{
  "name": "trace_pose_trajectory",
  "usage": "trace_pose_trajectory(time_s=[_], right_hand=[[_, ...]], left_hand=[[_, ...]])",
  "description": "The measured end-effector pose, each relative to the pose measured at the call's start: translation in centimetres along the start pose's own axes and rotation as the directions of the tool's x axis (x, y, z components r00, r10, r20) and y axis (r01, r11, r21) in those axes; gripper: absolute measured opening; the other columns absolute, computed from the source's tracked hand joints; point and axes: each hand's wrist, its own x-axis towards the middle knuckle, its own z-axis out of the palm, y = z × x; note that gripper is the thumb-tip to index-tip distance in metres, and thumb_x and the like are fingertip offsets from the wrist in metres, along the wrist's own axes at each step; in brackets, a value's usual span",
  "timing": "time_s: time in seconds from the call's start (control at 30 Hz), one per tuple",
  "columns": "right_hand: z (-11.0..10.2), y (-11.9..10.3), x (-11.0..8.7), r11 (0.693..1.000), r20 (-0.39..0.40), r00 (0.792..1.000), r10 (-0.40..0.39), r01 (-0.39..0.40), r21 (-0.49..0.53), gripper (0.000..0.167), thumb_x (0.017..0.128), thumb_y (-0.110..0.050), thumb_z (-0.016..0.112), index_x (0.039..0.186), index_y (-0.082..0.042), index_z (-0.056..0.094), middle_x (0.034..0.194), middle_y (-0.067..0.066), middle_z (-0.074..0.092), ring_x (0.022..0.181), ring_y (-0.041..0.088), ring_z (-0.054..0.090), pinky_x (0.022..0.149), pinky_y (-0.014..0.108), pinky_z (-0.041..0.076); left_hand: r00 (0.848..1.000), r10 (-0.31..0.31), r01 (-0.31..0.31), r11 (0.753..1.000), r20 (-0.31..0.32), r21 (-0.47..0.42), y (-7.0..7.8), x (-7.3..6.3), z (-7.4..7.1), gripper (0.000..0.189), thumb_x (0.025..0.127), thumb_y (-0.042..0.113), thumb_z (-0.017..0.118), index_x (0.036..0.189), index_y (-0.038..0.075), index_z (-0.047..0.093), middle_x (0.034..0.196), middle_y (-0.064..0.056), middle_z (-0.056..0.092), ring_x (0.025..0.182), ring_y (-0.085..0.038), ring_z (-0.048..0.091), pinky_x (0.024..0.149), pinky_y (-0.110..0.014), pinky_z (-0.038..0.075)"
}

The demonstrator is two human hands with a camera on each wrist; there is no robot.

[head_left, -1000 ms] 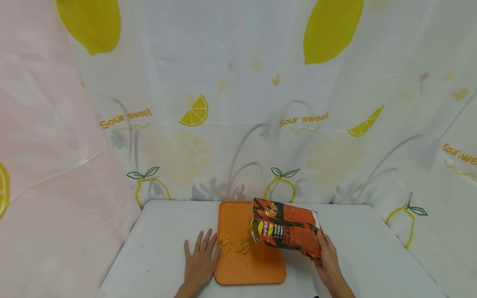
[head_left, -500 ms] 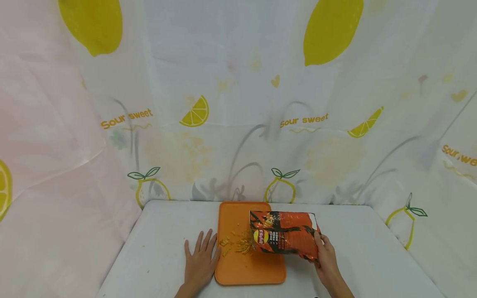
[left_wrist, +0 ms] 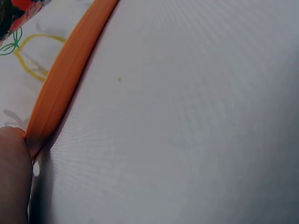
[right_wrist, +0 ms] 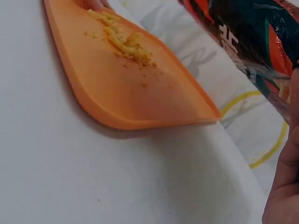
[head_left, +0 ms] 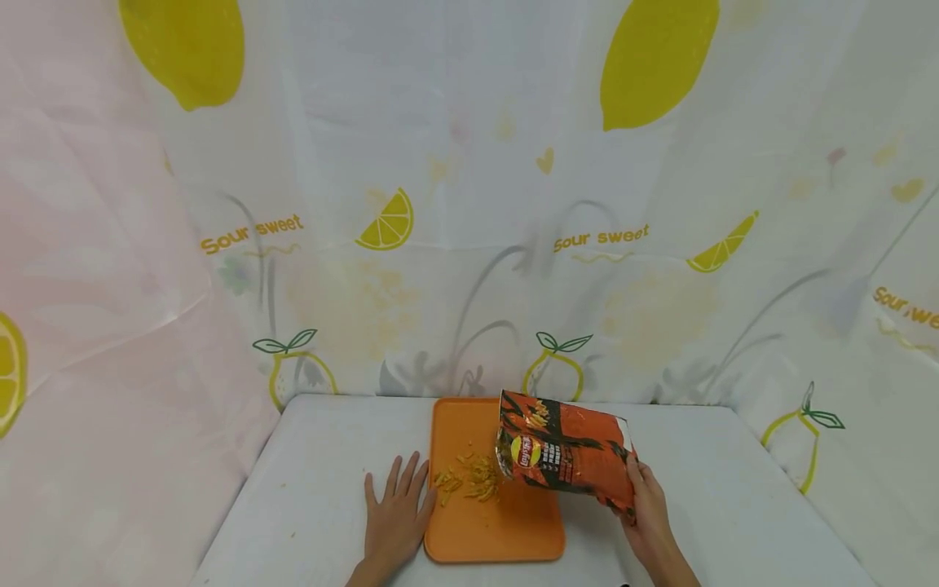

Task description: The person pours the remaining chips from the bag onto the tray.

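Lay's bag (head_left: 570,453), gripped sideways in my right hand (head_left: 649,509), partly above the orange tray (head_left: 513,534), yellow snack sticks (head_left: 480,479) lying there, my left hand (head_left: 395,518) spread, touching the tray's left edge

**"Lay's" and "Sour sweet" legible**

The red bag (head_left: 587,458) bears a "Lay's" logo (head_left: 526,452); white lettering (head_left: 552,455) beside it is too small to read. The cloth (head_left: 469,147) behind says "Sour sweet" twice, a third cut off at right.
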Motion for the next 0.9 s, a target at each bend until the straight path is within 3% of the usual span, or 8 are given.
trace_pose_trajectory(time_s=[0.13, 0.3, 0.5, 0.57, 0.9], right_hand=[[-0.09, 0.06, 0.07, 0.999, -0.014, 1.000, -0.014, 0.014, -0.036, 0.034, 0.107, -0.054, 0.040, 0.117, -0.022, 0.042, 0.074, -0.021, 0.060, 0.056, 0.000, 0.048, 0.053, 0.018, 0.043], [-0.37, 0.11, 0.16, 1.000, -0.003, 1.000, 0.012, -0.012, -0.014, 0.040, 0.106, -0.056, 0.038, 0.125, -0.021, 0.040, 0.082, -0.023, 0.059, 0.067, -0.002, 0.051, 0.057, 0.017, 0.044], [-0.19, -0.02, 0.12, 0.995, -0.002, 1.000, 0.003, -0.003, -0.103, 0.046, 0.108, -0.053, 0.038, 0.131, -0.013, 0.038, 0.077, -0.018, 0.059, 0.056, 0.000, 0.047, 0.053, 0.018, 0.044], [-0.17, -0.08, 0.13, 0.996, 0.012, 1.000, 0.006, -0.005, -0.094, 0.048, 0.107, -0.055, 0.038, 0.133, -0.014, 0.037, 0.081, -0.018, 0.058, 0.060, 0.001, 0.048, 0.055, 0.019, 0.045], [-0.17, -0.37, 0.13, 0.997, 0.001, 1.000, -0.007, 0.007, -0.073, 0.036, 0.107, -0.053, 0.039, 0.120, -0.019, 0.043, 0.075, -0.019, 0.059, 0.056, 0.001, 0.047, 0.053, 0.019, 0.042]], left_hand=[[1.000, 0.008, -0.008, 1.000, -0.009, 0.004, 0.01, 0.01, 0.10, 0.057, 0.106, 0.050, 0.044, 0.153, 0.020, 0.050, 0.167, -0.001, 0.040, 0.158, -0.033, 0.031, 0.124, -0.072, 0.005], [1.000, 0.006, -0.006, 1.000, -0.004, -0.003, 0.07, -0.09, -0.10, 0.057, 0.106, 0.051, 0.044, 0.153, 0.020, 0.050, 0.167, -0.002, 0.040, 0.158, -0.033, 0.030, 0.125, -0.072, 0.004], [1.000, 0.009, -0.009, 1.000, -0.002, -0.005, 0.09, -0.15, -0.26, 0.057, 0.106, 0.051, 0.044, 0.154, 0.019, 0.049, 0.167, -0.002, 0.039, 0.158, -0.033, 0.030, 0.125, -0.072, 0.004], [1.000, 0.005, -0.005, 1.000, -0.002, -0.007, 0.10, -0.10, -0.26, 0.057, 0.106, 0.050, 0.044, 0.154, 0.019, 0.049, 0.167, -0.001, 0.039, 0.158, -0.032, 0.030, 0.125, -0.071, 0.003], [1.000, -0.003, 0.003, 1.000, 0.005, 0.002, 0.16, -0.02, -0.25, 0.057, 0.106, 0.050, 0.045, 0.154, 0.019, 0.050, 0.167, -0.002, 0.040, 0.158, -0.033, 0.029, 0.125, -0.072, 0.003]])
